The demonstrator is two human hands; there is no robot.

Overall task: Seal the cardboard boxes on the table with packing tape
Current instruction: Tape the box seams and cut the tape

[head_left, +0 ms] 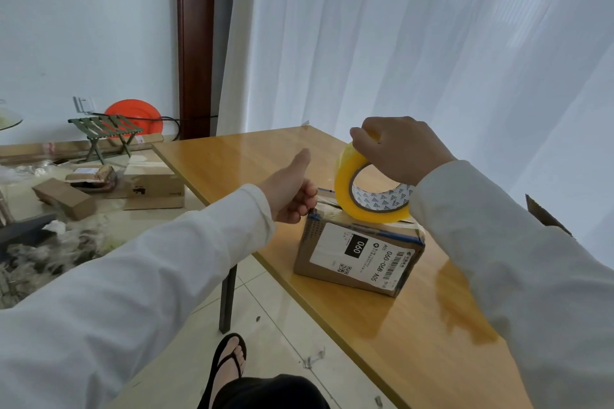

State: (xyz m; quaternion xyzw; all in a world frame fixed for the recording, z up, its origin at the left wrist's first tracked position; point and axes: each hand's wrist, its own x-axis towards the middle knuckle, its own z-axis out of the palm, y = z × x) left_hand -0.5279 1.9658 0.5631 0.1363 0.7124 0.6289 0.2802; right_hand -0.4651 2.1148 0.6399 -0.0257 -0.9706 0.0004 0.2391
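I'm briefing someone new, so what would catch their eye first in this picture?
The yellow tape roll, gripped by the right hand, stands on edge atop the labelled cardboard box on the wooden table. The left hand pinches at the box's far corner, thumb out.

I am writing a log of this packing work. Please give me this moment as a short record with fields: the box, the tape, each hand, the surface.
box: one cardboard box with a shipping label, near the table edge
tape: yellowish tape roll standing on the box top
right hand: grips the roll from above
left hand: pinches at the box's top left corner, thumb out
surface: glossy wooden table
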